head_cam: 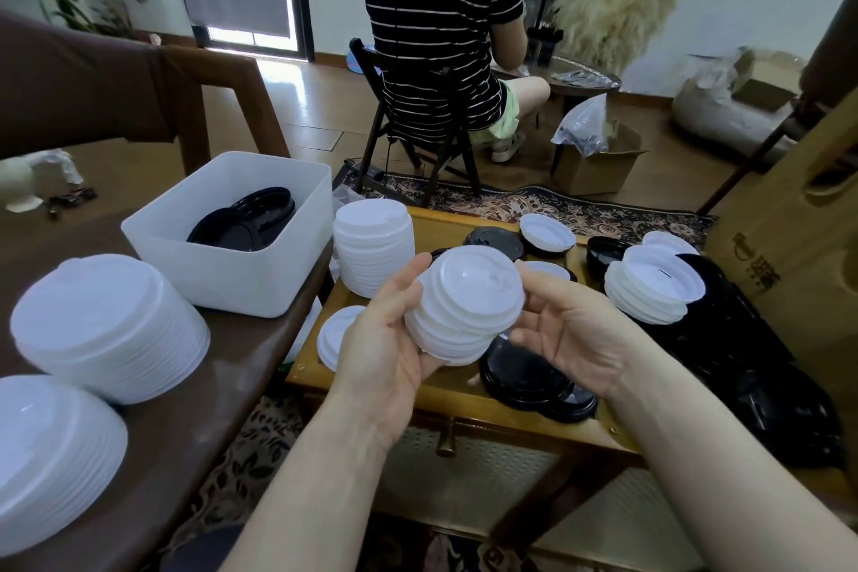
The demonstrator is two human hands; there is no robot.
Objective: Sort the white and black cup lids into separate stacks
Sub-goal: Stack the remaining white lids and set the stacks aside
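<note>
The left hand (394, 339) curls its grip around a short stack of white plastic cup lids (466, 304), held tilted above the yellow wooden table (445, 390). The right hand (568, 330) hovers just beside it, fingers loosely spread. The taller stack of white lids (373, 246) stands beyond, nearer the left hand.

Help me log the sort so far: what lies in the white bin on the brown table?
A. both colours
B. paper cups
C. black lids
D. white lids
C: only black lids show inside the bin; the white stacks stand outside it.
</note>
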